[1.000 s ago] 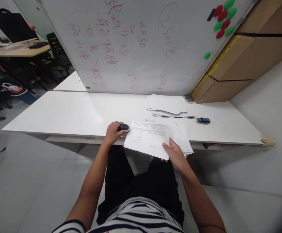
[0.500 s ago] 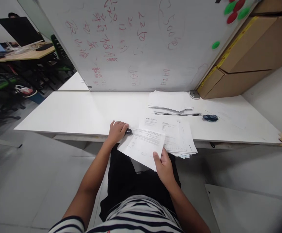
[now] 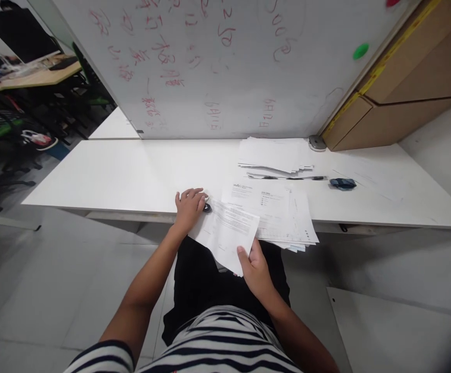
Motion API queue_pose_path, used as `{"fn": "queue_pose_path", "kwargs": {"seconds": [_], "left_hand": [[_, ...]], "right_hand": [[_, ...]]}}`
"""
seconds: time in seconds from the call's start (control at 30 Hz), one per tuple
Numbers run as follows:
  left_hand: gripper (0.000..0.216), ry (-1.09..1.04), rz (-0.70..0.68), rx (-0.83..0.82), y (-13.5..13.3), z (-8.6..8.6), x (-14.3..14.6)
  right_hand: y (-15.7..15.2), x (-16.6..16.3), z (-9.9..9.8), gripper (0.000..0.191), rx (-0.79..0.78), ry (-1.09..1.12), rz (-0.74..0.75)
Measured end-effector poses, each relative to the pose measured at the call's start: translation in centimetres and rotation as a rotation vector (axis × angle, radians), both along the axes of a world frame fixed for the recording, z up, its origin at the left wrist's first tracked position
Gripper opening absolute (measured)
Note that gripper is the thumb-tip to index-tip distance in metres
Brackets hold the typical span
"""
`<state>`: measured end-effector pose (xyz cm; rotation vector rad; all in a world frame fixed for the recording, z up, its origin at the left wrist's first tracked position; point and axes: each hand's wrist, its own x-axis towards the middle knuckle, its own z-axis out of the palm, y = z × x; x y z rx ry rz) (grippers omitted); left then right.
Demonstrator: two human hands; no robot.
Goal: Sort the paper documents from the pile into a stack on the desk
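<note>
A printed sheet of paper point(image 3: 229, 233) tilts off the desk's front edge over my lap, slightly bent. My right hand point(image 3: 254, 267) pinches its lower right corner, thumb on top and fingers beneath. At the sheet's upper left corner, my left hand point(image 3: 189, 208) grips a small black object point(image 3: 207, 207); only its rounded end shows, and its kind is hidden under the fingers. Just right of the held sheet lies a loose stack of printed papers point(image 3: 275, 212), its lower edge overhanging the desk. The held sheet covers part of this stack.
Behind the papers lie another pile of white sheets point(image 3: 272, 154), a dark strip point(image 3: 287, 177) and a dark blue crumpled item point(image 3: 342, 184). A whiteboard point(image 3: 194, 77) stands along the rear of the white desk point(image 3: 132, 176), with cardboard boxes point(image 3: 396, 122) at right.
The view has tipped slightly downward. My right hand and the sheet's lower corner have moved a little left, and the sheet bends more. My left hand's fingers have spread somewhat over the black object.
</note>
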<state>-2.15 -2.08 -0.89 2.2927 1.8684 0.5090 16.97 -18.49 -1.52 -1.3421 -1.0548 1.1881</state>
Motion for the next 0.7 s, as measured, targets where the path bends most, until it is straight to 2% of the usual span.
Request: {"fn": "queue_pose_path", "kwargs": {"seconds": [0.17, 0.3, 0.47, 0.57, 0.7], "left_hand": [[0.039, 0.013, 0.062, 0.06, 0.1, 0.0, -0.1], [0.041, 0.003, 0.153, 0.176, 0.0, -0.9, 0.5], [0.043, -0.006, 0.234, 0.273, -0.1, -1.7, 1.1], [0.042, -0.008, 0.235, 0.279, -0.3, -1.5, 1.2], [0.043, -0.001, 0.225, 0.265, -0.5, -1.1, 1.2]], "right_hand": [[0.1, -0.2, -0.3, 0.046, 0.02, 0.037, -0.032], [0.1, -0.6, -0.1, 0.049, -0.029, 0.094, -0.061], [-0.2, -1.0, -0.3, 0.039, -0.118, 0.081, -0.06], [-0.5, 0.0, -0.1, 0.035, -0.059, 0.0, -0.089], [-1.6, 2.7, 1.3, 0.04, 0.004, -0.07, -0.133]]}}
